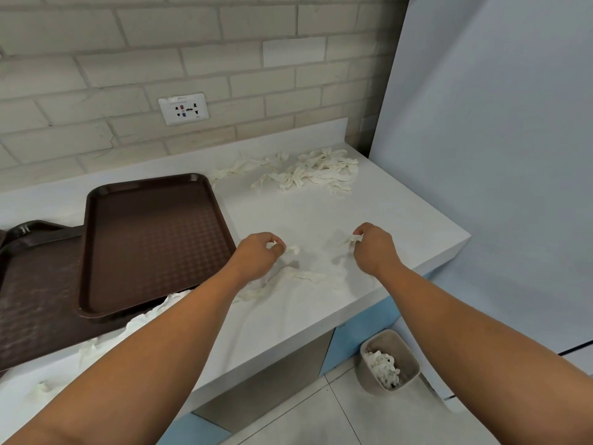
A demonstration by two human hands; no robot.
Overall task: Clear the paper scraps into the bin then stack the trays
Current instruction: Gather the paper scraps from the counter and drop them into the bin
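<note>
As we lean over the white worktop (401, 226), both grips are curled closed, each pinching a small paper scrap: left hand (256, 255) just beside the brown trays (154, 239), right hand (373, 248) nearer the edge. Loose scraps (308, 276) lie near our wrists; a larger heap (314, 173) waits by the wall. The bin (407, 351), partly filled, stands on the floor below right, probably so handfuls drop straight in. One tray overlaps the other askew.

Bare counter (288, 213) lies open between the brown tray (154, 239) on the left and the pale side wall (481, 123) on the right; paper scraps (314, 171) crowd the back
</note>
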